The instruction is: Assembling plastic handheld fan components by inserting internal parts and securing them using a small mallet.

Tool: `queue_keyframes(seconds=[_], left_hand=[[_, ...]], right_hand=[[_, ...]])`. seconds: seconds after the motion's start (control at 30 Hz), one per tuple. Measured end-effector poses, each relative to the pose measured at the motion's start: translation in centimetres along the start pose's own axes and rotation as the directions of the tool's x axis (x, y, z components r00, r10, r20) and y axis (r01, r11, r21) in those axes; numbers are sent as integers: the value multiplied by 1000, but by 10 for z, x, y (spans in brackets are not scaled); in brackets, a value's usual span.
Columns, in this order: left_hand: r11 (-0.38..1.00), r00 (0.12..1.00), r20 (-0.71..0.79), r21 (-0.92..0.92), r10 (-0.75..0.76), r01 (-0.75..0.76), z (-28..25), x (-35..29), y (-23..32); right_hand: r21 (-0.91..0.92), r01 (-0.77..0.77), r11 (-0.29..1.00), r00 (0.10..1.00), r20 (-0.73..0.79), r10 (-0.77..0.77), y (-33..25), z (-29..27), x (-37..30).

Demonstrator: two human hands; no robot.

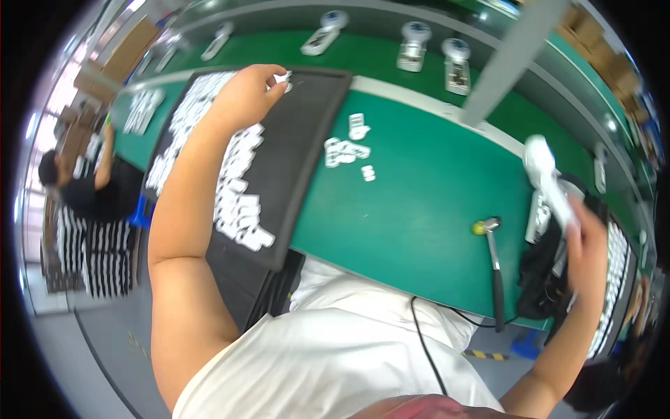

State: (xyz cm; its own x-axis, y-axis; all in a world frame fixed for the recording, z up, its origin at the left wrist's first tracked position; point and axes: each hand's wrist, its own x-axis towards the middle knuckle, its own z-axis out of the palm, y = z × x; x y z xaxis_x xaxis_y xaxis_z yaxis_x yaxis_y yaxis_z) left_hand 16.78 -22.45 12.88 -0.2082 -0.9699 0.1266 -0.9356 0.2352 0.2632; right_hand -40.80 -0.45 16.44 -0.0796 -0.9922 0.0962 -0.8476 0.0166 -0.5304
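My left hand [255, 94] reaches over the far end of a black tray [296, 140]. Its thumb and fingers are pinched on a small white plastic part [285, 79]. Many similar white parts [241, 202] lie spread along the tray's left side. Off to the right, my right hand [587, 244], smeared by motion, grips the narrow end of a white handheld device [550, 178] with a rounded head. A few loose white parts [347, 151] rest on the green mat [405, 202] between my hands.
A hammer [497, 279] with a yellow-green face lies near the mat's right edge, beside a dark bundle [541, 279]. White devices [412, 49] stand along the green conveyor [370, 49] behind a grey post [513, 63]. Another person [94, 174] works at far left.
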Motion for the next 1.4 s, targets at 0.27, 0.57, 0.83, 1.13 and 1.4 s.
queue_keyframes(seconds=[0.27, 0.57, 0.83, 1.13, 1.4], left_hand=[[992, 988, 89, 33, -125, 123, 15, -60, -64], [934, 956, -12, 217, 293, -283, 83, -30, -120], [817, 894, -231, -366, 384, -446, 29, -154, 82], [280, 883, -316, -864, 347, -419, 127, -206, 214], [32, 877, -258, -955, 405, -296, 156, -204, 220]], right_hand=[[-345, 262, 901, 961, 9, -276, -60, 159, -116], [-118, 243, 963, 968, -26, -248, -89, 222, -98], [271, 442, 855, 890, -251, -380, -90, 200, -109], [779, 344, 525, 939, -298, -173, -98, 201, -109], [710, 419, 566, 907, -359, -220, -76, 202, -108]])
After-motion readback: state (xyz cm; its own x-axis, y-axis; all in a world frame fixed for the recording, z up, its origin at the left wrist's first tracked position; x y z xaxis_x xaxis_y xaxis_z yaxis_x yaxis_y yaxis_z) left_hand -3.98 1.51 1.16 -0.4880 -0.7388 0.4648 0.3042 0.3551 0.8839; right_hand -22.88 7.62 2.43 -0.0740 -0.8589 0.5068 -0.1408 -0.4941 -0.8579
